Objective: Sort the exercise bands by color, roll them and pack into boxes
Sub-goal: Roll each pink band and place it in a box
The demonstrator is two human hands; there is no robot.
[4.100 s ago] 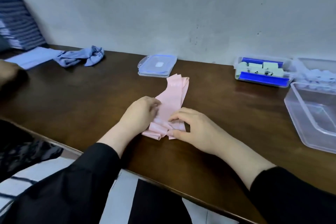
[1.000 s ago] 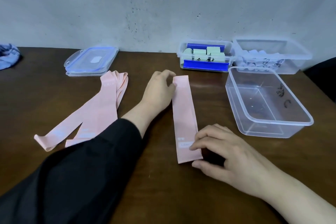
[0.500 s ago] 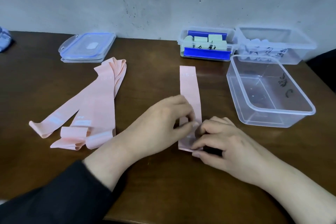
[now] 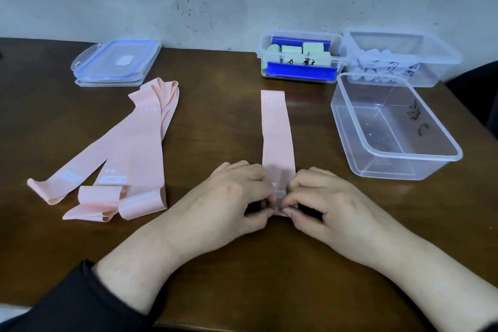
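Pinching the near end of a pink band [image 4: 277, 132] that lies flat and straight on the counter [image 4: 215, 121], the left hand [image 4: 237, 197] and right hand [image 4: 323, 197] both have curled fingers closed on it, apparently starting a roll. If the first turn is loose or skewed, the roll could cone or spring open. An empty clear box [image 4: 398, 159] waits just right; more pink bands [image 4: 121, 156] lie left.

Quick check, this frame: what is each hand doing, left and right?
Left hand: pinching the near end of the pink band.
Right hand: pinching that same near end.
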